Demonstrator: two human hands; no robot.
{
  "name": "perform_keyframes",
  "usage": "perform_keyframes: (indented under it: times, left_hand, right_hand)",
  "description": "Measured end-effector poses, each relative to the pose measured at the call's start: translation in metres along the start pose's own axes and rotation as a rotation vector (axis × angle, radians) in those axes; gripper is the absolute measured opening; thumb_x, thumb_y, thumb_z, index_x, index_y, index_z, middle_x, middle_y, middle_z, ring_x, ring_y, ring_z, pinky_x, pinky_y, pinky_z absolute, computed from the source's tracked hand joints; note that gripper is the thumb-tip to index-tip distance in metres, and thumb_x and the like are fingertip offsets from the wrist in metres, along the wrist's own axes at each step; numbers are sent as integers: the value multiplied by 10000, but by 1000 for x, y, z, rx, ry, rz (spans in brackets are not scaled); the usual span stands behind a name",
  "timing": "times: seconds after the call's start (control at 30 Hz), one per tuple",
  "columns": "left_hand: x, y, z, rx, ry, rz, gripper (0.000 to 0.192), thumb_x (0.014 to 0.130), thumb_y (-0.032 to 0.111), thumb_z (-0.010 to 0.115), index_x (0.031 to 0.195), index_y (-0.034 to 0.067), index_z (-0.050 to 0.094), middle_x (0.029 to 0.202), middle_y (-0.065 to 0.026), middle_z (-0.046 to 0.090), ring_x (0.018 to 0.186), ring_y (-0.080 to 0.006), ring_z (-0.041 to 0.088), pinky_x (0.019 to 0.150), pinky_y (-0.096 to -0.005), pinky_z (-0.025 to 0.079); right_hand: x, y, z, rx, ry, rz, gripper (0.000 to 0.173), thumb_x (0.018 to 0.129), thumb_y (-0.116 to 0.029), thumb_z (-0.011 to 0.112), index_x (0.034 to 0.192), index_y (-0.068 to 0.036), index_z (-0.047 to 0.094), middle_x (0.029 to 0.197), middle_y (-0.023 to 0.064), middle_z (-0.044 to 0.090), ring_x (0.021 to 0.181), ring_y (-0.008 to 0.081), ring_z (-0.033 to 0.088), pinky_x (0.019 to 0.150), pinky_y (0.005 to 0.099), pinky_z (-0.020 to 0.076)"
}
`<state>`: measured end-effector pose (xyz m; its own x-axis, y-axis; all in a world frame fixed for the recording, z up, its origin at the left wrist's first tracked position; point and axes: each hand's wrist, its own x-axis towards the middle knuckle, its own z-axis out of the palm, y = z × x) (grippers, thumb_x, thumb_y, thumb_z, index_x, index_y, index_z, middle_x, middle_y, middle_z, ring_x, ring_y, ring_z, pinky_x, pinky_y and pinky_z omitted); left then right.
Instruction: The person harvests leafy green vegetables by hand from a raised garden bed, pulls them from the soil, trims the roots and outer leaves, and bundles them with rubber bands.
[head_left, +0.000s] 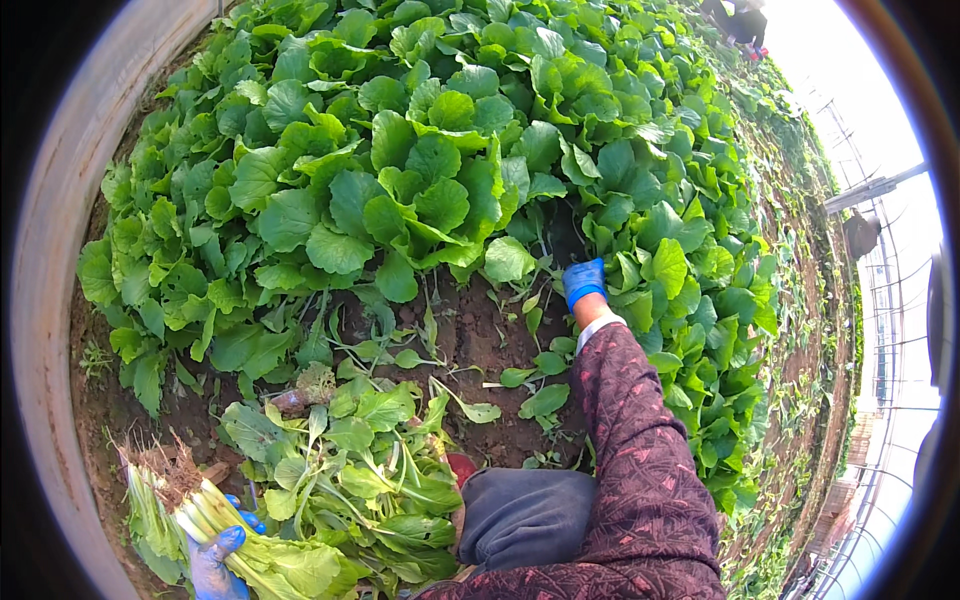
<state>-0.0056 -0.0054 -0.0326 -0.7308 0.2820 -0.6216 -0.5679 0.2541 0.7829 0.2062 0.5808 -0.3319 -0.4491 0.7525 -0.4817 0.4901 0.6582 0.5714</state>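
My left hand (214, 561), in a blue glove, grips a bunch of leafy greens (259, 536) at the lower left. Pale stems and brown, soil-covered roots (178, 476) point up and left from it. My right hand (584, 280), also gloved in blue, reaches low among the stems at the edge of the standing leafy greens (442, 187). Its fingers are hidden by the glove's back and the leaves, so what they hold cannot be made out. A heap of cut or pulled greens (360, 480) lies between the left hand and my knee (525, 517).
Bare brown soil (480, 337) with loose leaves (544, 401) lies before me. A pale curved wall or sheet (90, 142) borders the bed at left. To the right run a littered strip of ground (795, 300) and a metal frame (874, 187). Another person (742, 22) is at the far upper right.
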Motion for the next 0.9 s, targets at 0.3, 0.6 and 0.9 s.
perform_keyframes:
  times: [0.3,0.6,0.9]
  left_hand:
    - [-7,2,5,-11,8,11,510,763,118,660,1236,24,494,944,-132,608,837,-240,614,794,-362,533]
    - [-7,-2,-4,11,37,25,523,755,111,659,1242,19,490,931,-135,614,829,-239,622,776,-360,537]
    - [-2,-8,-12,26,54,95,645,733,94,677,1332,19,450,1110,-120,607,860,-243,641,798,-361,547]
  right_hand:
    - [-9,-5,1,122,12,-40,239,918,-175,552,1080,-172,728,1136,50,702,1027,248,685,778,437,539]
    - [-23,-12,-12,187,-29,-50,249,933,-187,535,1085,-174,732,1142,65,701,1036,256,683,799,419,546]
    - [-39,-12,-28,173,-54,-99,255,903,-191,563,1094,-154,728,1152,84,696,1067,253,671,805,405,547]
